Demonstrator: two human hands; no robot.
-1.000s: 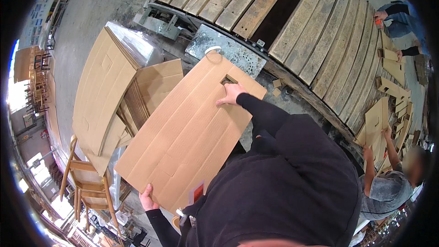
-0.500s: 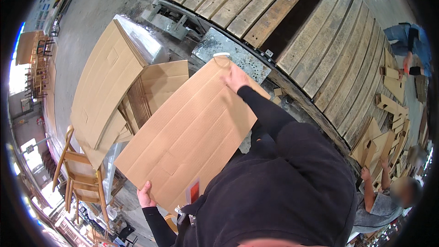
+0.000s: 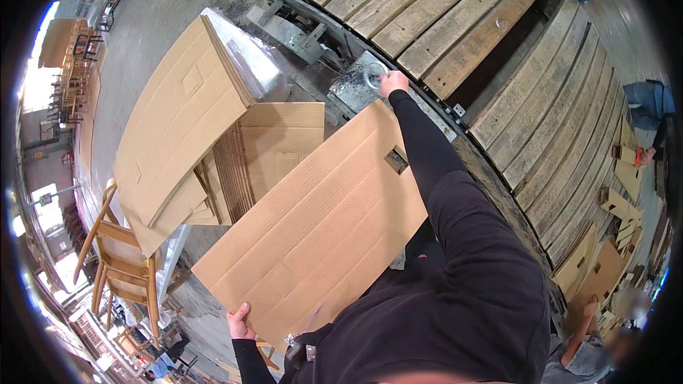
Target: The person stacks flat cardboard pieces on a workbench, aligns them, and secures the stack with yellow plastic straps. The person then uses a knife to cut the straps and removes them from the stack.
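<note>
The left hand [image 3: 240, 321] holds the lower left edge of a cardboard sheet [image 3: 306, 235], thumb on top, fingers hidden beneath. The sheet lies tilted in front of the person's body, a cut slot [image 3: 396, 161] near its far end. Past that end, the right hand [image 3: 393, 83] is narrow, fingers closed at the rim of a pale ring [image 3: 373, 75] over a metal plate [image 3: 348, 92]; whether the ring is lifted cannot be told. The step in hand seems to be gripping the ring while one hand steadies the sheet. Bringing it over would call for a firm pinch and a level left hold. To the left stand a cardboard pile [image 3: 181, 110] and a chair [image 3: 129, 272]; beyond the plate stretches a slatted platform [image 3: 420, 23].
</note>
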